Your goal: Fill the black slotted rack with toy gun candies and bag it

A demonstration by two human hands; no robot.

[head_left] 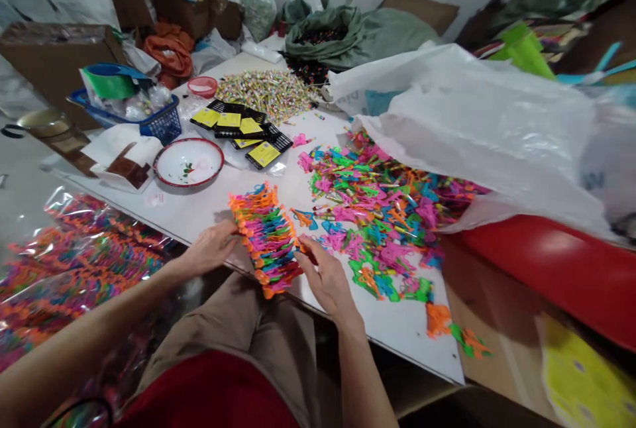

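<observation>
A long stacked row of small plastic toy pieces (267, 237) in orange, pink, green and blue lies on the white table (397, 328) near its front edge. My left hand (211, 247) presses against the row's left side with fingers curled on it. My right hand (325, 277) holds the row's right side, fingertips pinched at it. Just right of the row spreads a loose heap of the same coloured toy pieces (382, 209).
A big white plastic bag (477, 123) lies over the heap's far side. A red-rimmed bowl (189, 161), black and yellow cards (248, 131), a pile of small candies (268, 91) and a blue basket (149, 116) stand further back. Clear bags of packed toys (74, 262) lie at the left.
</observation>
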